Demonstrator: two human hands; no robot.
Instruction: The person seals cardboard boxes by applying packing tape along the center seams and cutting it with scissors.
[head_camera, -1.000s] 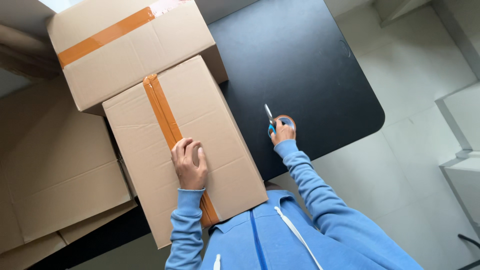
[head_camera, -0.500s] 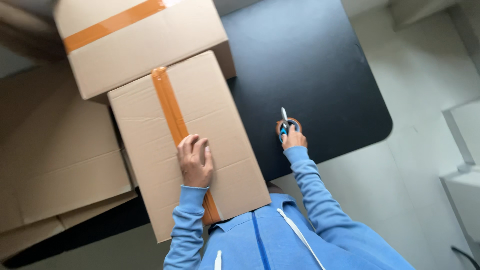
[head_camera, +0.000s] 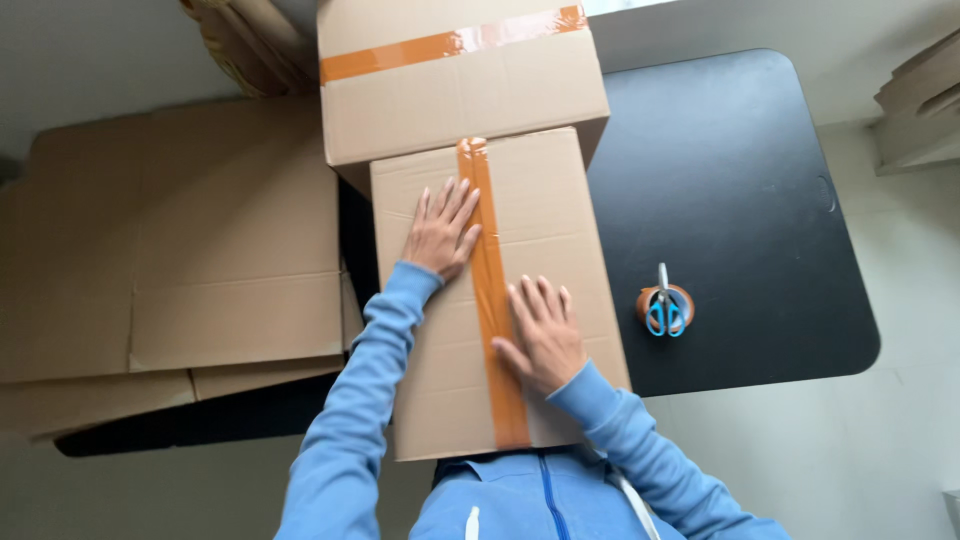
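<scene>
Both hands lie flat and open on top of a closed cardboard box (head_camera: 500, 290), holding nothing, fingers spread. The left hand (head_camera: 442, 232) rests on the left flap, its fingertips just beside the strip of orange-brown packing tape (head_camera: 492, 300) that runs down the box's middle seam. The right hand (head_camera: 541, 336) rests nearer the person, on the right flap, with its thumb touching the tape. Blue sleeves cover both arms. This box sits at the near edge of a black table (head_camera: 740, 180), its far end against a second taped box (head_camera: 455, 80). Right of the hands, well apart from them, blue-handled scissors (head_camera: 664, 305) lie across a tape roll (head_camera: 666, 308) on the table. Flattened cardboard sheets (head_camera: 180, 270) lie to the left.
</scene>
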